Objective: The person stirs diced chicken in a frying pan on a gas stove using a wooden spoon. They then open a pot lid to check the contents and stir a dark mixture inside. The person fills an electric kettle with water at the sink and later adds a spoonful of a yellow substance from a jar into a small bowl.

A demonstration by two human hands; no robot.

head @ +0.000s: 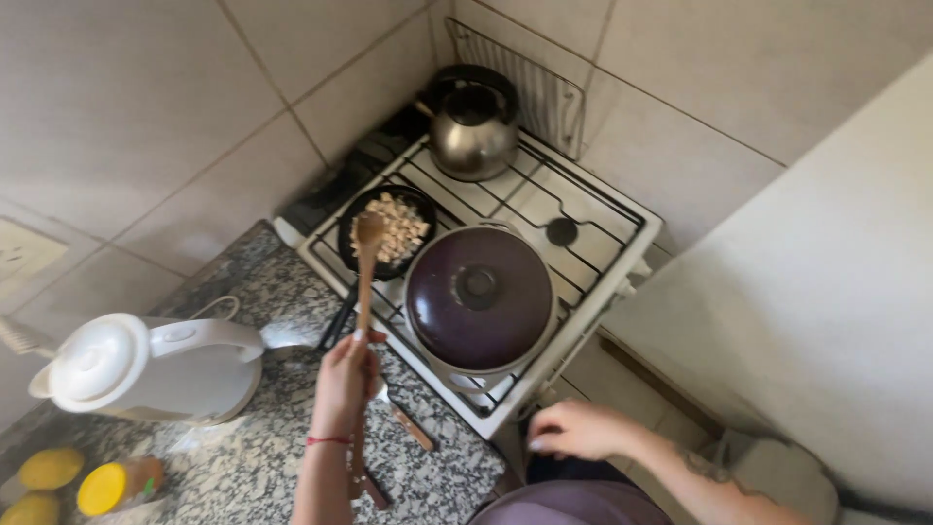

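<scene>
A small jar (119, 483) with a yellow lid is lying on its side near the counter's (248, 457) front left corner, beside the lemons (44, 481).

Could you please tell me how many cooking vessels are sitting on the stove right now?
3: a metal kettle at the back, a small black frying pan with diced food front left, and a large pot under a dark purple lid front right. None appears hidden.

Matt pale wood for the spoon (367, 255); glossy dark lid (478, 295), smooth; polished metal kettle (473, 131), mirror-bright; black matt pan (387, 231); white enamelled stove (573, 262) under thin dark wire grates; speckled grey stone counter (253, 428), polished; smooth white plastic jug (146, 367); glazed pale wall tiles (146, 107), faintly shiny
</scene>
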